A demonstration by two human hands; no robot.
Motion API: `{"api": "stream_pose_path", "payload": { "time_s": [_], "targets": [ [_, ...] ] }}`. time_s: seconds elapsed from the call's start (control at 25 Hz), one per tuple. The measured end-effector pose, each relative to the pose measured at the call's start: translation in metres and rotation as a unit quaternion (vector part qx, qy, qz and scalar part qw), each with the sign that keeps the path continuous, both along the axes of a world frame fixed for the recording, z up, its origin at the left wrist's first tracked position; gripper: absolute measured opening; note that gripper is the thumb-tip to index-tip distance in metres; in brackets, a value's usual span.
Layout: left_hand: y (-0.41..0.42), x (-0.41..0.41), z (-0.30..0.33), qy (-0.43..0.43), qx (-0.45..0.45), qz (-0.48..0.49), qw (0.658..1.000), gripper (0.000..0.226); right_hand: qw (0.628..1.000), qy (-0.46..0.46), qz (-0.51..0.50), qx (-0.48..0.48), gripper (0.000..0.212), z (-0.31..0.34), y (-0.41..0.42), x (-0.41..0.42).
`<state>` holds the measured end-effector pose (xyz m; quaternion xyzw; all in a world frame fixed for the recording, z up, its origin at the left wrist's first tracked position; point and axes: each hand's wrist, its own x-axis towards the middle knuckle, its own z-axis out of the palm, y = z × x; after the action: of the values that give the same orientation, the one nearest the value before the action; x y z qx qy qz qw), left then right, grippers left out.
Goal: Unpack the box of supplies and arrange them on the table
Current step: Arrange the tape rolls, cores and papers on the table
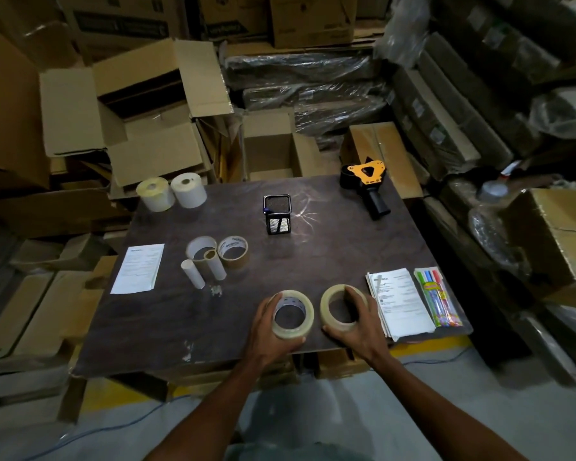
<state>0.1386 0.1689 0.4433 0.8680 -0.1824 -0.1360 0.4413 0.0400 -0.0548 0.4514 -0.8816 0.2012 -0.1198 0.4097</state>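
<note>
Fingers (273,302) of the left hand (266,327) wrap a clear tape roll (293,313) lying flat near the tabletop's (346,234) front edge; just right, the right hand (356,327) curls around a tan tape roll (330,302), fingertips inside its core.

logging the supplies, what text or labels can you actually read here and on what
Nothing is fully legible.
Paper stack: dark header logo, unreadable.
Single sheet: small header and body print, blurred.
Brown tape roll: printing inside the core, too small.
Marker pack: label blurred.
Cardboard boxes: dark printing, unreadable.
</note>
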Motion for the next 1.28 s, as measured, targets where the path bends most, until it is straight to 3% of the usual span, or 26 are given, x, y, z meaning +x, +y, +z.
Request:
{"api": "stream_pose_path", "payload": {
  "time_s": [0.24,0.44,0.68,0.8,1.04,1.28],
  "targets": [
    [-0.003,0.003,0.021,0.013,-0.036,0.036,0.999,0.108,0.999,-0.040,0.010,-0.010,0.094,0.018,0.001,0.013],
    [-0.001,0.026,0.065,-0.044,-0.092,0.057,0.993,0.103,0.996,-0.085,0.031,-0.019,0.090,0.063,0.002,0.048],
    [0.004,0.108,0.123,-0.152,-0.153,0.082,0.973,0.088,0.985,-0.165,0.032,-0.034,0.093,0.118,0.001,0.136],
    [0.014,0.162,0.148,-0.157,-0.166,0.093,0.969,0.088,0.978,-0.191,0.041,-0.070,0.096,0.154,0.010,0.189],
    [0.036,0.277,0.176,-0.190,-0.144,0.082,0.968,0.092,0.980,-0.170,0.037,-0.094,0.100,0.192,0.033,0.303],
    [0.036,0.346,0.158,-0.153,-0.096,0.114,0.977,0.094,0.989,-0.113,0.046,-0.087,0.103,0.174,0.038,0.385]
  ]
}}
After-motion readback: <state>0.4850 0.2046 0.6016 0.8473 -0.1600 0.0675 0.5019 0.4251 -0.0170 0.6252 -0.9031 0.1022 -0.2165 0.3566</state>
